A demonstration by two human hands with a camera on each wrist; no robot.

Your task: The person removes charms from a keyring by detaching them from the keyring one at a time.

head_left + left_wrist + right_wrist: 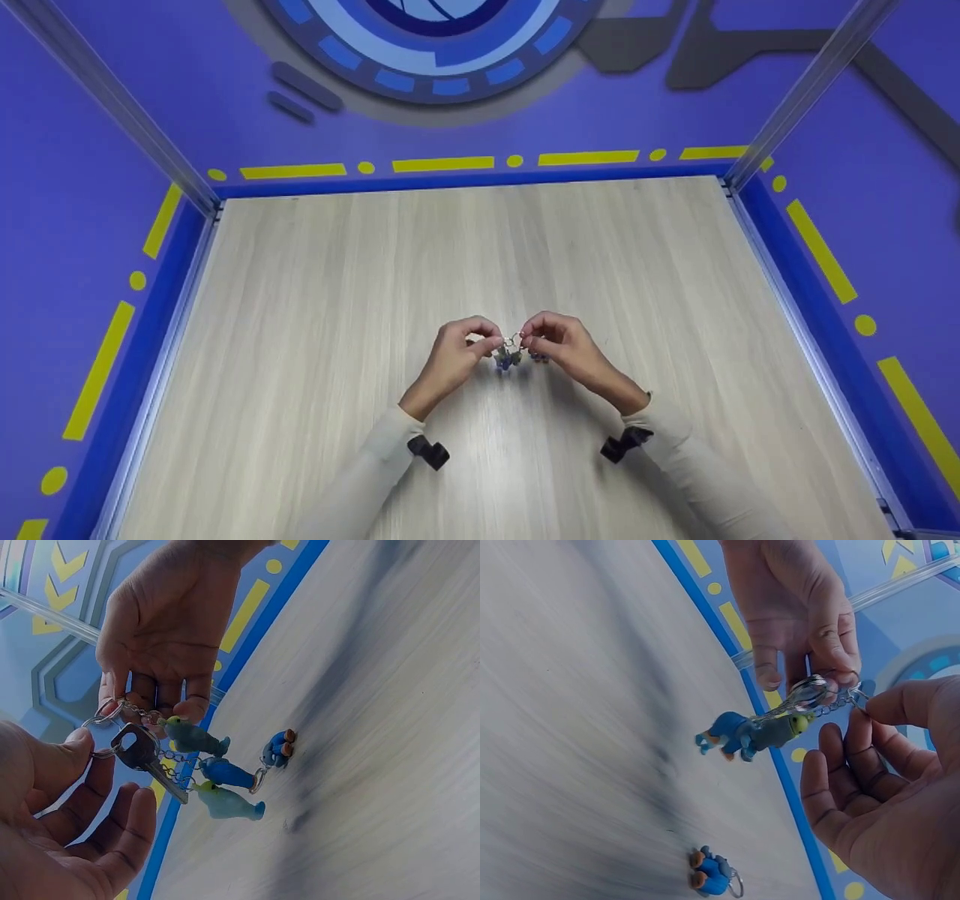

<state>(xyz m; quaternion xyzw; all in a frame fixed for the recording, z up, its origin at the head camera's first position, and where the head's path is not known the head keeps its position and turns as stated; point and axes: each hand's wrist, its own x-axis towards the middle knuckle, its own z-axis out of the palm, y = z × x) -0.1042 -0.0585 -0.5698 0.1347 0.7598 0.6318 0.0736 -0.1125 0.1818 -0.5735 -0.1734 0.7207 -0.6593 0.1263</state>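
Observation:
Over the table, my left hand and right hand face each other, fingertips close together. Between thumb and finger, the left hand pinches metal key rings. From the opposite side the right hand pinches the same cluster of rings; which ring each holds is hard to tell. A dark-headed key hangs there, along with several small figurine charms on short chains, in blue, grey and greenish-yellow. Below them, a separate blue-and-orange figurine keychain with its own ring lies on the table.
The pale wood-grain table extends around the hands. Blue walls with yellow markings and metal corner posts enclose its back and sides. Each wrist carries a black camera.

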